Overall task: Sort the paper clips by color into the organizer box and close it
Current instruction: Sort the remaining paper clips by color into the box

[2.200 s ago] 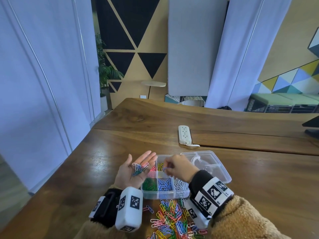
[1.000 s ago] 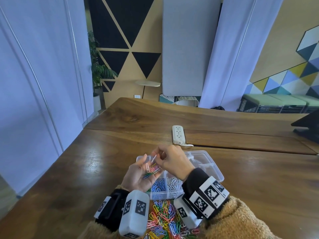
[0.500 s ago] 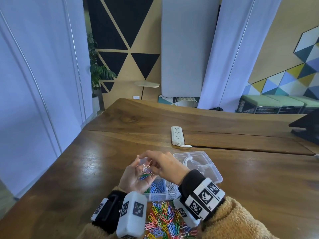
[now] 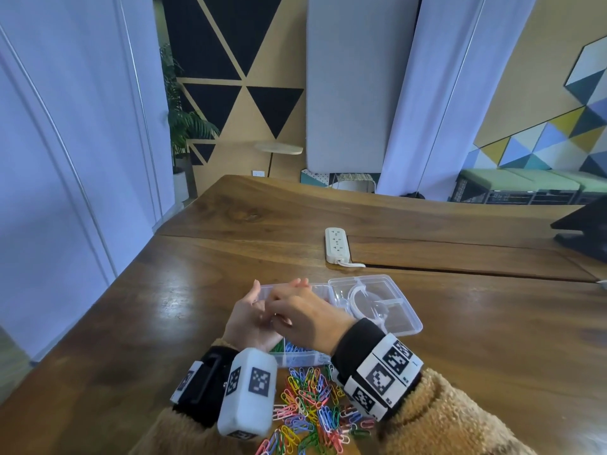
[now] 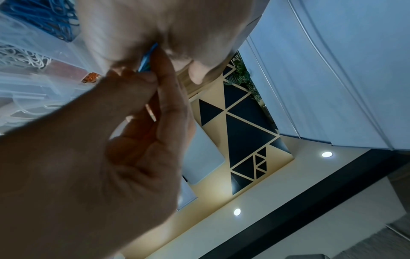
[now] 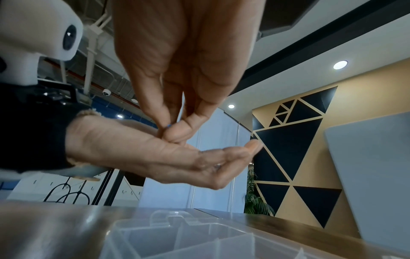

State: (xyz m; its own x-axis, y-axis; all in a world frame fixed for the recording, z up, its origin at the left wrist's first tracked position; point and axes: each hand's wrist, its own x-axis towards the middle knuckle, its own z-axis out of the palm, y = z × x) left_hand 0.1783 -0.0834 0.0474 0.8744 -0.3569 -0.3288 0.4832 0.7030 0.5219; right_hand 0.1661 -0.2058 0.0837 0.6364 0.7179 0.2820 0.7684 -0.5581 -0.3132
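Observation:
My left hand point(image 4: 248, 318) is palm up over the clear organizer box point(image 4: 303, 359), fingers loosely cupped. What lies in the palm is hidden under my right hand point(image 4: 282, 311). In the right wrist view my right hand point(image 6: 170, 128) reaches down into the left hand point(image 6: 177, 154) and pinches a blue paper clip point(image 6: 168, 125) between thumb and forefinger. The same blue clip point(image 5: 147, 59) shows in the left wrist view. Blue clips point(image 5: 44, 17) and white clips point(image 5: 20, 56) fill separate compartments. A mixed pile of clips point(image 4: 312, 405) lies in front of the box.
The box's clear lid point(image 4: 377, 302) lies open and flat to the right. A white power strip point(image 4: 335, 246) sits further back on the wooden table point(image 4: 164, 307). A dark object point(image 4: 584, 228) stands at the far right edge.
My right hand left the box, came back over the left palm and has lowered into it, closing on a blue clip. The clips in the palm are now covered from above.

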